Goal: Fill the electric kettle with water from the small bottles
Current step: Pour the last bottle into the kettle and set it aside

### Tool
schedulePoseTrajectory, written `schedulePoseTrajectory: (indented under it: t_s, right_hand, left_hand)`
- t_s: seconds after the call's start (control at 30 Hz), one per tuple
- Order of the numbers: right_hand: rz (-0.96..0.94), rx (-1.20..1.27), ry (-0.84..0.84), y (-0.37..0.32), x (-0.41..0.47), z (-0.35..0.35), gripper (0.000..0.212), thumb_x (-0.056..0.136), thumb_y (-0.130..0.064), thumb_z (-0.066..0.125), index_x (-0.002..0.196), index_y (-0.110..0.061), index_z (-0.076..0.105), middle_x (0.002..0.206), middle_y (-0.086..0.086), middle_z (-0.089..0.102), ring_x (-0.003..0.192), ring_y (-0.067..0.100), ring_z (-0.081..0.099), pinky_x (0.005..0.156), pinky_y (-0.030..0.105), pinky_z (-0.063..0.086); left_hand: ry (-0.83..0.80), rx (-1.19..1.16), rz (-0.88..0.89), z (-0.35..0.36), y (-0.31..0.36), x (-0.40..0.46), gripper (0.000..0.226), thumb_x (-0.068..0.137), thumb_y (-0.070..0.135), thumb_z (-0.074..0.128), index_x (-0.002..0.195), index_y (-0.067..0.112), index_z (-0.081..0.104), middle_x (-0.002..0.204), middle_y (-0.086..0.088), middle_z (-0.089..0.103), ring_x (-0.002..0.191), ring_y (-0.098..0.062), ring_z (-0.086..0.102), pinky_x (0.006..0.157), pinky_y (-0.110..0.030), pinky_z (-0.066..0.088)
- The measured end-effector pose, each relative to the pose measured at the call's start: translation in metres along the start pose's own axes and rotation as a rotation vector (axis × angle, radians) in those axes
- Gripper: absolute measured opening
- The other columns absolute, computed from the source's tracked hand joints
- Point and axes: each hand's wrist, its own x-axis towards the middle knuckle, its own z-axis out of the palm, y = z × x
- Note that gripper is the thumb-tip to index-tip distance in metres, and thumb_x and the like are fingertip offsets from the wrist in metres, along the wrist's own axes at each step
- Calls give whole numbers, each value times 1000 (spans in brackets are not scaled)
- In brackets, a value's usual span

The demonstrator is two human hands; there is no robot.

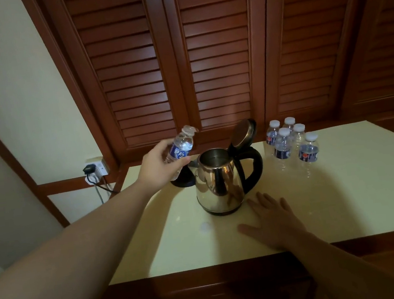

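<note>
A steel electric kettle (pixel 219 183) with a black handle stands in the middle of the cream tabletop (pixel 343 194), its lid (pixel 242 133) tipped up and open. My left hand (pixel 159 166) holds a small clear water bottle (pixel 181 148) with a blue label, uncapped and tilted, just left of and above the kettle's mouth. My right hand (pixel 272 219) lies flat on the table, fingers spread, in front of the kettle's right side. Several capped small bottles (pixel 290 141) stand grouped behind and to the right of the kettle.
The kettle's black base (pixel 182 179) sits behind my left hand. A small white cap (pixel 206 227) lies on the table in front of the kettle. A wall socket with a plug and cables (pixel 94 171) is at left. Louvred wooden doors (pixel 217 61) rise behind the table.
</note>
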Motion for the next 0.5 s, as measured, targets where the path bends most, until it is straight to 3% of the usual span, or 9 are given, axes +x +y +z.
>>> schedulePoseTrajectory:
  t_s: [0.13,0.37,0.5]
  right_hand:
    - [-8,3,25,3,1,2,102,84,-92,25,165,-32,8,174,1,-3,160,20,-6,128,51,-4]
    - [-4,19,58,5,4,7,103,81,-93,25,165,-34,14,174,-2,2,160,19,-2,128,51,-1]
    - [-9,24,68,6,5,8,101,82,-93,26,164,-34,14,174,-2,3,160,19,-1,128,51,-1]
  left_hand:
    - [-75,124,48,4,0,10,57,78,39,89,128,30,65,115,13,71,102,-4,67,86,-22,51]
    - [-201,405,140,-6,-3,21,60,81,44,85,135,35,60,113,5,60,110,-20,57,101,-42,48]
    - [-215,476,149,-13,-1,30,66,81,44,86,140,34,58,112,4,55,107,-18,57,96,-32,45]
